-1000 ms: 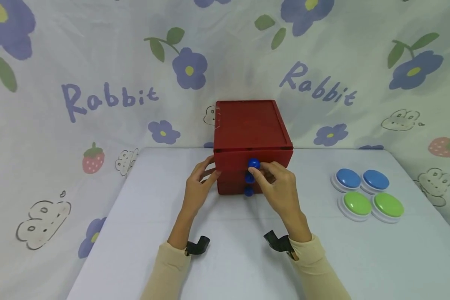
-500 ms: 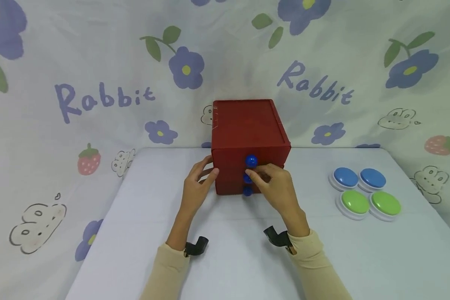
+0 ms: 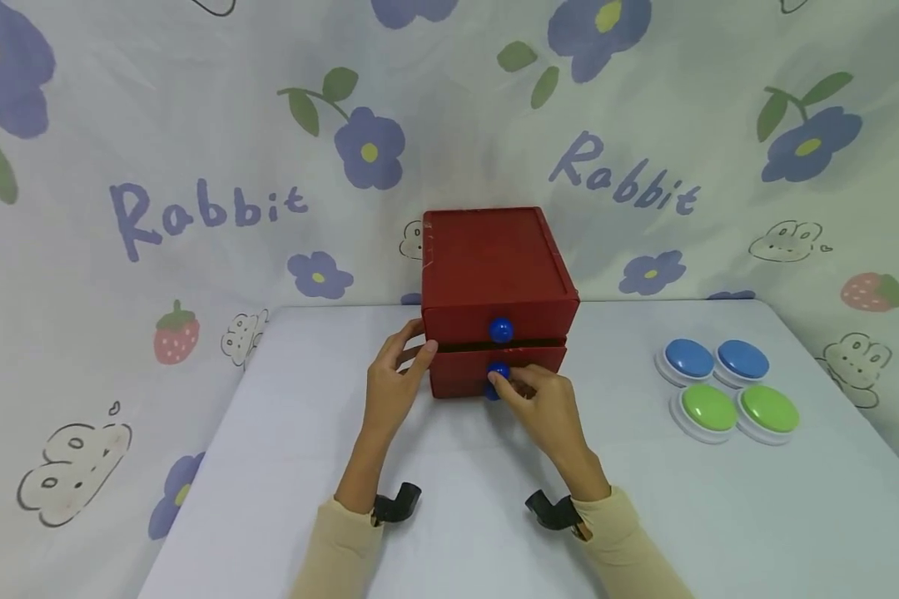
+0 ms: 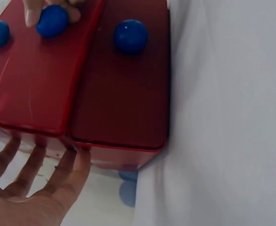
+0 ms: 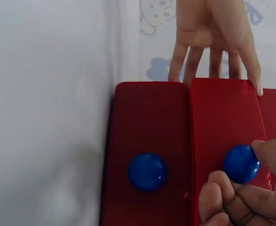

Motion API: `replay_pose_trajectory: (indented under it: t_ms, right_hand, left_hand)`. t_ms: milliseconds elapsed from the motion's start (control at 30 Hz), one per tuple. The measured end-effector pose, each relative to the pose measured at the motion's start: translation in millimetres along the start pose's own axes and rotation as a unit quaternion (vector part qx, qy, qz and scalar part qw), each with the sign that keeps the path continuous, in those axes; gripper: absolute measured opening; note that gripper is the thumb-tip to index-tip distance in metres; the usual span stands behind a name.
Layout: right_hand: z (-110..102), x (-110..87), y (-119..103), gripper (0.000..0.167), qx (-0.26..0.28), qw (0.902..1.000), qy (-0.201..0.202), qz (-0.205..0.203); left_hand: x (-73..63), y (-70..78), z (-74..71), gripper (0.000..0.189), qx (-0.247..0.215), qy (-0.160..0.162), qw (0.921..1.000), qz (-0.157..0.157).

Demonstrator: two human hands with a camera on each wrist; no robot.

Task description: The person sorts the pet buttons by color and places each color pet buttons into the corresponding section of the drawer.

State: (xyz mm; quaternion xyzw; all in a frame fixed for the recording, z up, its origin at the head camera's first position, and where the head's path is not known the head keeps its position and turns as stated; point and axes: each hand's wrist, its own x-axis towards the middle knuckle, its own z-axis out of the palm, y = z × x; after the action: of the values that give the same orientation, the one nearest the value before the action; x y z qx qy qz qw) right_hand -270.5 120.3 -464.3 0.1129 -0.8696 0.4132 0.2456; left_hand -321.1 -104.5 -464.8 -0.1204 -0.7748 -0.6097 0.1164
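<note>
A red drawer cabinet [image 3: 494, 258] with three drawers, each with a round blue knob, stands at the back middle of the table. Its middle drawer [image 3: 457, 366] juts out a little, leaving a dark gap below the top drawer [image 3: 457, 320]. My right hand [image 3: 550, 408] pinches the middle knob [image 5: 241, 164] between thumb and fingers. In the left wrist view, the bottom knob [image 4: 131, 36] is untouched. My left hand [image 3: 393, 387] touches the cabinet's left side with spread, fairly straight fingers, its thumb near the front edge. The drawers' insides are hidden.
To the right on the white table [image 3: 307, 466] sit two blue push buttons [image 3: 689, 358] and two green ones [image 3: 710, 408]. A patterned cloth [image 3: 232, 125] hangs behind the table.
The top drawer, slightly out a second ago, went back in. My right hand moved down from the top knob to the middle one, and the middle drawer came forward. My left hand stayed beside the cabinet.
</note>
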Motion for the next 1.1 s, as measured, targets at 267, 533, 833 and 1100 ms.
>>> replay_pose_trajectory:
  t_ms: [267,533,833,1100]
  right_hand:
    - [-8.8,-20.9,-4.6,0.017,0.024,0.9997,0.006,-0.001]
    - [-14.3,-41.6,-12.5,0.014,0.042,0.9990,0.003,0.016]
    - [-16.6,-65.7,-15.5,0.010,0.052,0.9982,0.027,-0.010]
    - [-19.3,-76.7,-19.2,0.011,0.074,0.9964,0.027,-0.031]
  left_hand:
    - [-0.2,2.1,0.5,0.050,-0.004,-0.004,0.9999,-0.016]
    - [-0.8,1.9,-0.1,0.050,-0.018,-0.008,0.9996,-0.020]
    - [-0.8,-1.4,1.9,0.049,-0.008,-0.014,0.9997,-0.018]
    - [-2.2,0.2,1.9,0.051,-0.009,-0.002,0.9997,-0.021]
